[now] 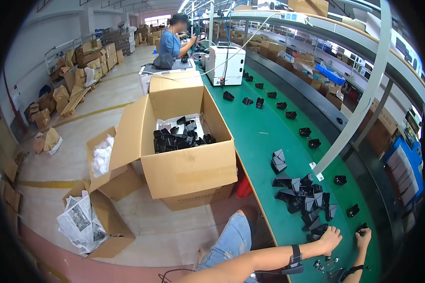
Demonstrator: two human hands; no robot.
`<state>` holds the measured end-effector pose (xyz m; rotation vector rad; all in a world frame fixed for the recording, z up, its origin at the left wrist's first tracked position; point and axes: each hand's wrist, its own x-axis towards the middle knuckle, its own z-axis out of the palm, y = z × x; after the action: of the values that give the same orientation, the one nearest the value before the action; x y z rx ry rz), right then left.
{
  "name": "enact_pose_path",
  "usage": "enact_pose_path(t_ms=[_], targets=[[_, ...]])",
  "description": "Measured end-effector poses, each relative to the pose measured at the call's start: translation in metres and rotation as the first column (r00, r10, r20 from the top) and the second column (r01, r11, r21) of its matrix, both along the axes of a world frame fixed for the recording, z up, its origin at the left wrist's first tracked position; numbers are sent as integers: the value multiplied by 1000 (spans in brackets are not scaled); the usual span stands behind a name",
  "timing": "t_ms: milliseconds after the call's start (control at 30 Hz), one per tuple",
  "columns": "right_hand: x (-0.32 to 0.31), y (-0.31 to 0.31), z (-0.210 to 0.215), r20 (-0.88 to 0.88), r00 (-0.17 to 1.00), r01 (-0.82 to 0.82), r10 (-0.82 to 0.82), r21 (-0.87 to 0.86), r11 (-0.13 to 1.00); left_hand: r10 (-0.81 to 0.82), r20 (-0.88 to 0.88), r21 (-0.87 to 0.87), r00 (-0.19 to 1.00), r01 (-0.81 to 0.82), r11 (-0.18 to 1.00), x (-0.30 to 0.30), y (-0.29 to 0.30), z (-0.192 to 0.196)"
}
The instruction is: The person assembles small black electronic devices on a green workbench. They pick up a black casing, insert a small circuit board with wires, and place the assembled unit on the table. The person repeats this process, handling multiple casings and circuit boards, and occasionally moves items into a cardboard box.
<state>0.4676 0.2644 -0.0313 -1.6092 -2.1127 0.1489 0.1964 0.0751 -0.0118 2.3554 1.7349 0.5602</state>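
Observation:
My left hand (332, 239) is closed over the green worktop, its fingers curled and their grip partly hidden. A dark tip shows just below it, but I cannot make out what it belongs to. Right beside that hand lies the near end of a heap of black angular plastic housings (309, 203). My right hand (363, 239) is closed on a small black plastic part (362, 228) near the bench's right edge. Between my forearms lie several small shiny metal pieces (319, 265), too small to name.
Black parts (305, 132) stand in a row along the green bench (250, 127). A slanted white post (359, 108) rises from it. An open carton (189, 172) with black parts stands left. A white box-shaped machine (225, 65) and a seated person in blue (171, 43) are farther off.

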Motion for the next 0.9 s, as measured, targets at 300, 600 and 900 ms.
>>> enact_pose_path(t_ms=[300,600,900], targets=[[5,-4,2,2,1000,-7,7,91,996,56,126,150,990,-74,986,12,20,-29],[104,-15,-14,411,765,600,-496,-172,782,-173,561,333,809,-29,942,17,15,-19],[122,-69,16,505,498,851,-705,-130,509,-402,612,345,681,227,911,11,3,-3]])
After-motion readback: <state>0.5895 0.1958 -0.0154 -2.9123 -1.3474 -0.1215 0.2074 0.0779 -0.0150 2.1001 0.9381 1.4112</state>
